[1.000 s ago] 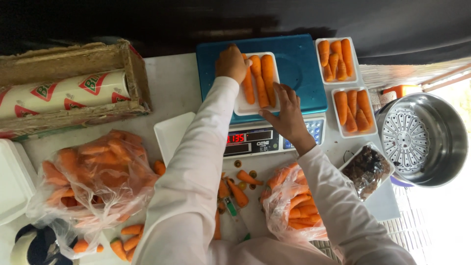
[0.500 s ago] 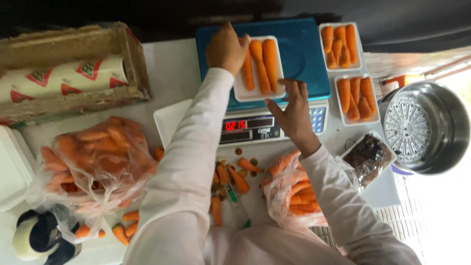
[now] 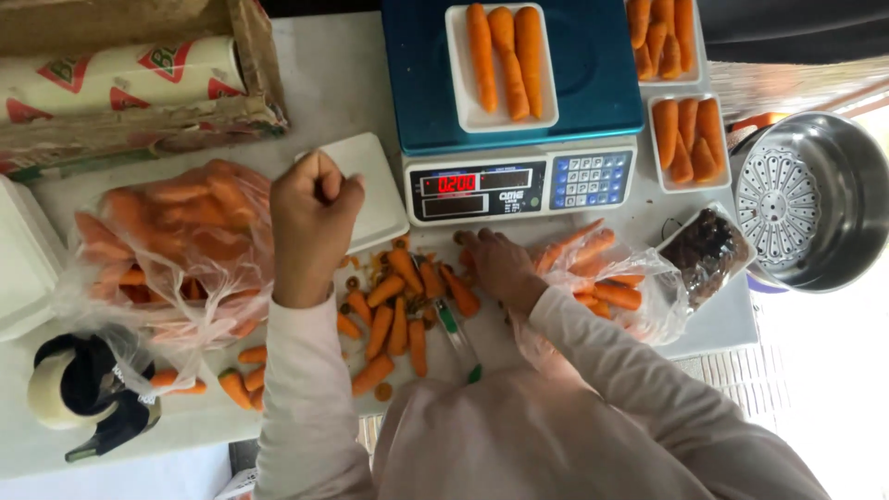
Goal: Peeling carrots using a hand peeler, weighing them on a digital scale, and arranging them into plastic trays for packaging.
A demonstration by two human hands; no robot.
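My left hand [image 3: 313, 222] is closed in a fist over the corner of an empty white foam tray [image 3: 378, 190], and nothing shows in it. My right hand [image 3: 500, 266] lies palm down on the table just below the scale, fingers spread and touching cut carrot pieces [image 3: 398, 310]. A green-handled knife [image 3: 458, 338] lies beside that wrist. The blue scale [image 3: 593, 65] carries a white tray with three carrots [image 3: 501, 60], and its red display is lit.
Plastic bags of carrots sit at left [image 3: 176, 241] and right [image 3: 602, 278]. Two filled carrot trays [image 3: 685, 139] and a steel pot [image 3: 815, 204] stand at right. A dark-filled tray [image 3: 706, 252], a cardboard box with a film roll [image 3: 120, 79] and a tape dispenser [image 3: 88, 393] are also here.
Both hands have drawn back from the tray on the scale toward me. The left is now a fist by the empty tray, the right rests among the carrot pieces.
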